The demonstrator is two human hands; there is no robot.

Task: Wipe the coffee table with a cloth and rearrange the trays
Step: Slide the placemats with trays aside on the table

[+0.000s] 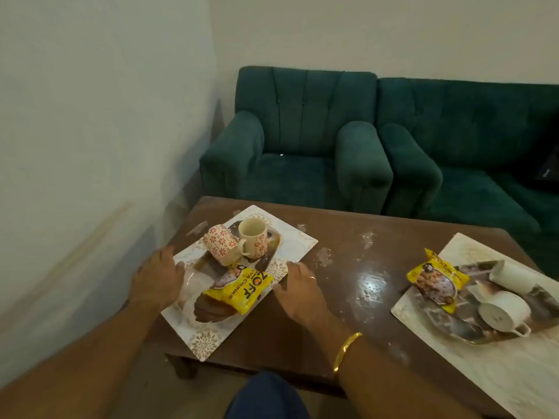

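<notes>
Both hands sit at the sides of the left tray (290, 241), which lies at the coffee table's (341, 225) left edge, its near corner overhanging the front edge. The left hand (158, 278) rests spread on the tray's left rim; the right hand (298, 293), fingers spread, touches its right rim. On it stand 2 patterned mugs (236, 241) and a yellow snack packet (242, 287). The right tray (472, 246), near the right edge, carries another packet (435, 278) and a tipped white cup (503, 311). White smears (367, 238) mark the tabletop between the trays.

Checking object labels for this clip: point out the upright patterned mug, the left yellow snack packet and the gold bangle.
upright patterned mug (253, 240), head view, outer wall.
left yellow snack packet (242, 290), head view, printed front.
gold bangle (344, 349), head view, band on right wrist.
</notes>
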